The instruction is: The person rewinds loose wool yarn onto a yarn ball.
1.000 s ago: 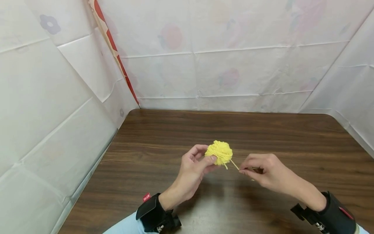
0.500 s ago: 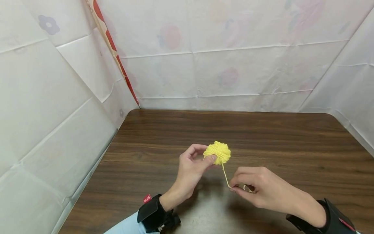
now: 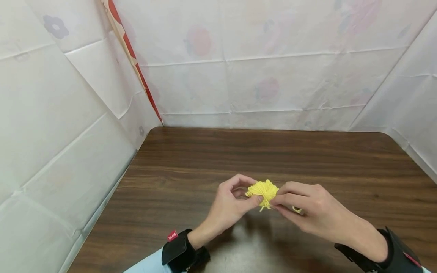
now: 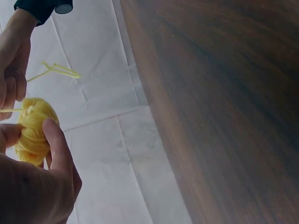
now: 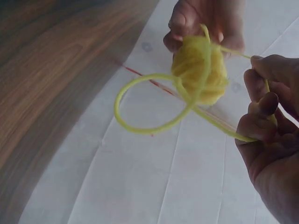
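A small ball of yellow yarn (image 3: 262, 190) is held above the table by my left hand (image 3: 235, 201), thumb on the near side and fingers behind it. My right hand (image 3: 307, 206) is close at the ball's right side. In the right wrist view, the right hand's thumb and forefinger pinch a yarn strand (image 5: 236, 52) that runs taut from the ball (image 5: 198, 70). The loose yarn tail (image 5: 154, 128) passes through the curled lower fingers and hangs out in a loop. The left wrist view shows the ball (image 4: 35, 130) between left thumb and fingers.
A dark wood-grain table (image 3: 191, 151) lies below the hands. White printed sheets (image 3: 205, 87) hang behind it and along both sides, with a red-patterned strip (image 3: 131, 53) at the back left corner. Black wrist straps (image 3: 179, 248) with cameras sit on both forearms.
My right hand first dropped down and left with the strand, then rose to the ball's right side. The left hand has tilted the ball and brought it slightly lower and right.
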Demonstrator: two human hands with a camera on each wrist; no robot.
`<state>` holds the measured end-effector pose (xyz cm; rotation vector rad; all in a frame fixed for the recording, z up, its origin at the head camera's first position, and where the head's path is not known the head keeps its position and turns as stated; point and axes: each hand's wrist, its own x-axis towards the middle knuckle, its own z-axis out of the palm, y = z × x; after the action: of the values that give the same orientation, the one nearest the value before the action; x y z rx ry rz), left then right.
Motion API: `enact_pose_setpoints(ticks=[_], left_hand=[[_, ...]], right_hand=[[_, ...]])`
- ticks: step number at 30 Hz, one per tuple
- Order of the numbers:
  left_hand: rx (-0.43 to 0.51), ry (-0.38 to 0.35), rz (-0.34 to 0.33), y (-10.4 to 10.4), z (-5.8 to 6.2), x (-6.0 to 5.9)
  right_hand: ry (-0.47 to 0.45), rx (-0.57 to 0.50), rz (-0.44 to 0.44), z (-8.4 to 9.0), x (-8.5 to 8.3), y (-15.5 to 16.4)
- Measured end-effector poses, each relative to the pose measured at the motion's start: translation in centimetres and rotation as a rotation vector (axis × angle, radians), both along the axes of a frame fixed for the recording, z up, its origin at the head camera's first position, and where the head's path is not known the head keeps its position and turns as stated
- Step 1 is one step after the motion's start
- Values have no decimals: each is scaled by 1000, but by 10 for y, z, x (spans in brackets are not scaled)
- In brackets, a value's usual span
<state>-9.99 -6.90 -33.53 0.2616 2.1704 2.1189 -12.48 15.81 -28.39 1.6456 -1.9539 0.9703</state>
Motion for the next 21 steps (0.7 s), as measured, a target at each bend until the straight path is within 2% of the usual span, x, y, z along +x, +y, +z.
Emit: enact_pose_setpoints(ticks=[9, 15, 21], left_hand=[[-71, 23, -138, 1, 3, 4], [-63, 10, -157, 2, 2, 5], [-28, 8, -185, 1, 2, 6]], right_hand=[[91, -52, -52, 5, -13, 6], [122, -82, -103, 5, -21, 12], [89, -118, -157, 6, -26, 15]])
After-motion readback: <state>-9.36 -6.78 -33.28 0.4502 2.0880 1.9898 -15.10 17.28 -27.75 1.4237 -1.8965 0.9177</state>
